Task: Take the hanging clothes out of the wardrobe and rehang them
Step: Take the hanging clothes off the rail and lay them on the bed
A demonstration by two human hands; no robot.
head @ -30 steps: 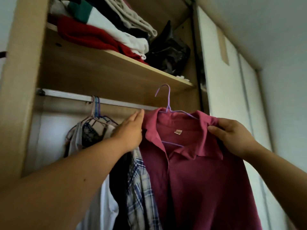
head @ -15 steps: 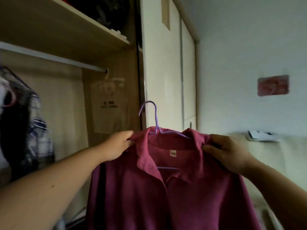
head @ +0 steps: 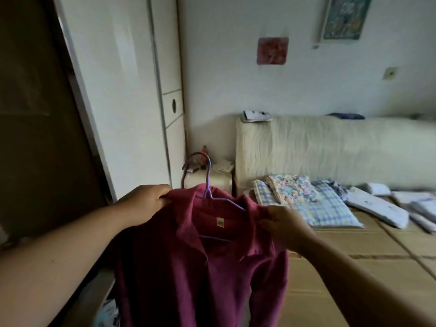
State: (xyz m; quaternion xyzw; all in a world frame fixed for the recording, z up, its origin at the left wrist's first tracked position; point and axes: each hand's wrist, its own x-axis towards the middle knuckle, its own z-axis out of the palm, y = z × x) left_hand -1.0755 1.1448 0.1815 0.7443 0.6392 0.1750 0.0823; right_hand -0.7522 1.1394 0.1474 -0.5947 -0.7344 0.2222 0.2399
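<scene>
A maroon collared shirt (head: pixel 200 274) hangs on a purple wire hanger (head: pixel 207 182) in front of me, held up in the air. My left hand (head: pixel 144 201) grips the shirt's left shoulder by the collar. My right hand (head: pixel 285 226) pinches its right shoulder. The hanger's hook stands free above the collar, touching nothing. The open wardrobe (head: pixel 35 114) is a dark space at the far left; its rail and the other clothes are out of view.
White wardrobe doors (head: pixel 122 90) stand behind the shirt. A bed with a woven mat (head: pixel 354 267) fills the right side, with a checked pillow (head: pixel 313 204), folded items and a cream headboard (head: pixel 330 147). A small bedside table (head: pixel 212 178) sits beyond the hanger.
Both hands carried the shirt on its hanger off the rail and out of the wardrobe, swinging right and lower. The view turned from the wardrobe interior toward the bed.
</scene>
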